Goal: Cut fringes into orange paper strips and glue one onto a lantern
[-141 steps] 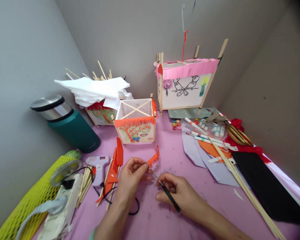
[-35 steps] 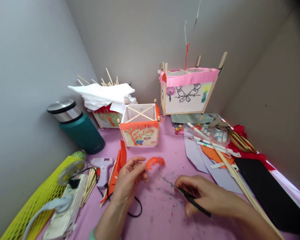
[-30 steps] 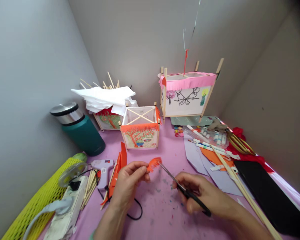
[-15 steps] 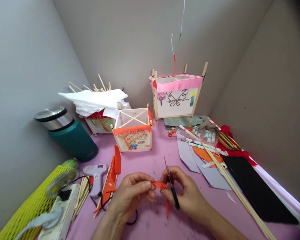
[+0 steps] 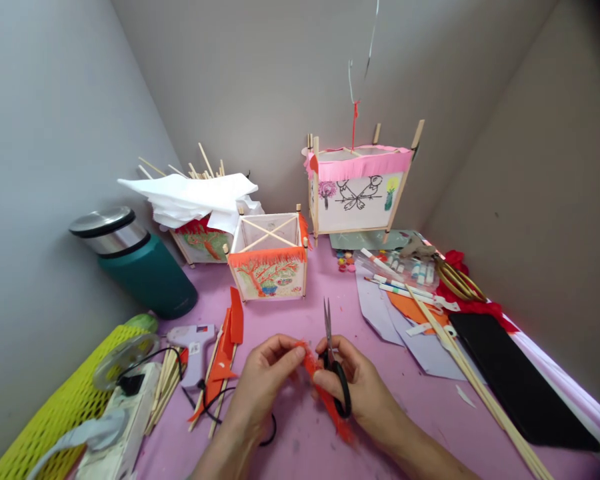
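Observation:
Between my hands hangs a fringed orange-red paper strip (image 5: 331, 403), its lower end blurred. My left hand (image 5: 273, 377) pinches its upper end between thumb and fingers. My right hand (image 5: 357, 383) is closed round black-handled scissors (image 5: 329, 323), blades pointing away and slightly parted; its thumb and finger also touch the strip. Beyond them stands a small lantern-like box (image 5: 267, 277) of sticks and drawn paper, with an orange fringe along its top. More orange paper (image 5: 236, 317) and sticks lie left of my hands.
A lilac glue gun (image 5: 194, 350), a power strip (image 5: 123, 427) and a teal bottle (image 5: 140, 270) are at the left. A pink-fringed lantern (image 5: 363, 193) stands at the back. Markers (image 5: 405, 287), long sticks (image 5: 460, 363) and a black phone-like slab (image 5: 520, 380) lie right.
The paper strip has swung from nearly level between my hands to hanging down toward me. The scissors have turned and shifted slightly left, still in my right hand.

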`<state>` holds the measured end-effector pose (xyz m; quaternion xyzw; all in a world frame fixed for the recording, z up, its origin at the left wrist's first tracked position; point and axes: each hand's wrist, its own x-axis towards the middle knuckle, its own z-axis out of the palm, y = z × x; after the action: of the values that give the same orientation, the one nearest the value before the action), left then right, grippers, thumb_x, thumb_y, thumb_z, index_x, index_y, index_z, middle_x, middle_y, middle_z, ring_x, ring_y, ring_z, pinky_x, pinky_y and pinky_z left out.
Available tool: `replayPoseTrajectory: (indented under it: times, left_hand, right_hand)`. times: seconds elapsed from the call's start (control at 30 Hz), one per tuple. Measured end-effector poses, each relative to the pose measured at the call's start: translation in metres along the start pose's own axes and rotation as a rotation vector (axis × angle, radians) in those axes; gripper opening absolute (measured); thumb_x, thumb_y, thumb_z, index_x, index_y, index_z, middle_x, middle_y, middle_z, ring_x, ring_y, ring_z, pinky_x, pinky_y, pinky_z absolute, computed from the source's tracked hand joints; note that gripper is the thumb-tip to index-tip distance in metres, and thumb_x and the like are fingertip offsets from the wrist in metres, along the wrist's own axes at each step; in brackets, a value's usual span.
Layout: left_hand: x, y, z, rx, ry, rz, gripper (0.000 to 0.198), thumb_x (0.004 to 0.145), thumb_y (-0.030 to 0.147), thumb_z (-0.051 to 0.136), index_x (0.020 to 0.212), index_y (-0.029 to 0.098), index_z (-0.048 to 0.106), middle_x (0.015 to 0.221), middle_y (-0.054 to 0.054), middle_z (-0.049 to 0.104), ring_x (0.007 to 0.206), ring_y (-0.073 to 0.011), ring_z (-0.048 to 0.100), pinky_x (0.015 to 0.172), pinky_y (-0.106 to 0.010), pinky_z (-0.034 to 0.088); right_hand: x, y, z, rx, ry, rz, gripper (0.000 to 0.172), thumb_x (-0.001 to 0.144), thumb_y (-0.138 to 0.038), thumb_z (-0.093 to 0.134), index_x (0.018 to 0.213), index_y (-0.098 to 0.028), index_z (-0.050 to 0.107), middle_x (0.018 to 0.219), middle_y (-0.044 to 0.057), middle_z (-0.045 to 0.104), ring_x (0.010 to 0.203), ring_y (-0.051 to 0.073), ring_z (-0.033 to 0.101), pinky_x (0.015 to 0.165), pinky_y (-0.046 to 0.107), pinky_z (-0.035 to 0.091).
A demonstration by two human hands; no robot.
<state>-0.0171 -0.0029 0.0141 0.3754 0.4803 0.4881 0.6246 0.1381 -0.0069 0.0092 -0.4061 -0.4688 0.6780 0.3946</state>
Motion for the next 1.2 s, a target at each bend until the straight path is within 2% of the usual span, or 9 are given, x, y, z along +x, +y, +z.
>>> replayPoseTrajectory:
  times: [0.1, 0.23, 0.37, 0.47, 0.83, 1.2]
  left_hand:
    - [-0.001, 0.004, -0.002, -0.066, -0.025, 0.011, 0.018, 0.075, 0.031, 0.068, 0.075, 0.016, 0.058, 0.072, -0.003, 0.067, 0.071, -0.014, 0.062, 0.072, -0.026, 0.046]
    - [-0.003, 0.01, -0.004, -0.031, 0.013, -0.002, 0.02, 0.075, 0.032, 0.068, 0.077, 0.017, 0.056, 0.06, 0.001, 0.063, 0.06, -0.0125, 0.059, 0.066, -0.025, 0.045]
    - [-0.003, 0.013, -0.002, 0.029, 0.049, -0.002, 0.018, 0.074, 0.031, 0.068, 0.077, 0.015, 0.061, 0.059, 0.002, 0.06, 0.057, -0.0106, 0.056, 0.062, -0.023, 0.043]
    - [-0.002, 0.014, -0.002, 0.059, 0.061, -0.003, 0.018, 0.074, 0.031, 0.068, 0.075, 0.014, 0.062, 0.059, 0.001, 0.06, 0.057, -0.0109, 0.054, 0.06, -0.023, 0.042]
    - [-0.001, 0.006, -0.003, 0.152, 0.055, -0.021, 0.02, 0.071, 0.034, 0.068, 0.072, 0.014, 0.065, 0.056, 0.001, 0.057, 0.054, -0.0117, 0.051, 0.055, -0.024, 0.04]
    - [0.0, 0.007, -0.002, 0.203, 0.025, -0.023, 0.023, 0.071, 0.036, 0.067, 0.068, 0.013, 0.065, 0.053, 0.001, 0.055, 0.049, -0.0102, 0.047, 0.053, -0.023, 0.036]
  right_hand:
    - [0.0, -0.005, -0.014, -0.141, -0.079, -0.024, 0.032, 0.073, -0.023, 0.066, 0.099, -0.021, 0.049, 0.069, -0.007, 0.049, 0.06, 0.008, 0.043, 0.055, 0.02, 0.035]
    - [-0.002, -0.017, -0.041, -0.423, -0.179, 0.025, 0.03, 0.067, -0.019, 0.07, 0.091, -0.021, 0.054, 0.069, -0.008, 0.046, 0.062, 0.009, 0.04, 0.055, 0.021, 0.029]
    - [-0.003, -0.028, -0.056, -0.533, -0.269, 0.09, 0.027, 0.065, -0.02, 0.072, 0.085, -0.021, 0.053, 0.065, -0.009, 0.042, 0.061, 0.009, 0.036, 0.053, 0.021, 0.026]
    - [-0.003, -0.03, -0.056, -0.562, -0.316, 0.122, 0.029, 0.063, -0.023, 0.074, 0.084, -0.022, 0.053, 0.063, -0.009, 0.04, 0.06, 0.009, 0.034, 0.052, 0.021, 0.025]
    - [-0.004, -0.024, -0.048, -0.506, -0.32, 0.133, 0.03, 0.063, -0.023, 0.073, 0.086, -0.021, 0.055, 0.064, -0.009, 0.039, 0.06, 0.009, 0.033, 0.052, 0.02, 0.026]
    - [-0.003, -0.024, -0.041, -0.333, -0.375, 0.196, 0.027, 0.065, -0.02, 0.067, 0.088, -0.019, 0.054, 0.067, -0.007, 0.051, 0.06, 0.009, 0.041, 0.054, 0.019, 0.031]
